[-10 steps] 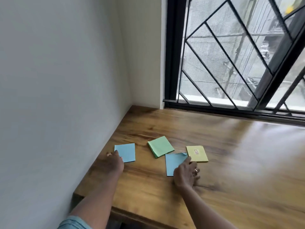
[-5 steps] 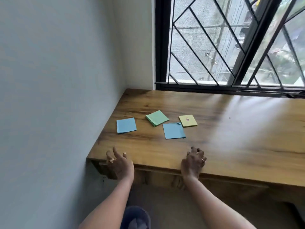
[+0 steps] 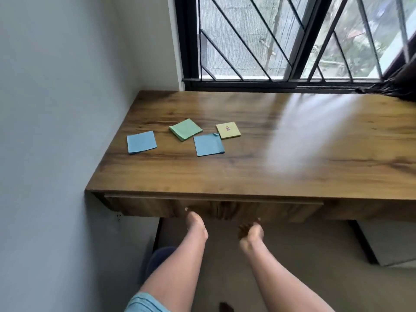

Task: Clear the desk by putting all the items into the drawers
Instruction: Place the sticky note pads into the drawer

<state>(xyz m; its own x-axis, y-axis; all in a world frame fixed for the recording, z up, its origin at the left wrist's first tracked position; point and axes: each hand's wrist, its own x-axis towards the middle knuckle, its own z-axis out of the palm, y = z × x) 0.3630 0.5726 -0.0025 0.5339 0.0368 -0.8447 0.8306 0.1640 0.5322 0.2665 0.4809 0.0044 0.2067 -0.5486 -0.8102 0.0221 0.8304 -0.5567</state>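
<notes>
— Hands first: where are they?
— Left hand (image 3: 195, 222) and right hand (image 3: 250, 229) reach under the drawer (image 3: 213, 209) front, fingers hidden; grip unclear.
— And farther on?
— Two blue pads (image 3: 141, 142) (image 3: 208, 145), a green pad (image 3: 185, 129) and a yellow pad (image 3: 228, 130) lie on the desk (image 3: 258, 158).

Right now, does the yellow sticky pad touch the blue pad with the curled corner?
Cannot tell. In the head view the yellow pad and blue pad meet at the curled corner, which may only overlap it.
</notes>
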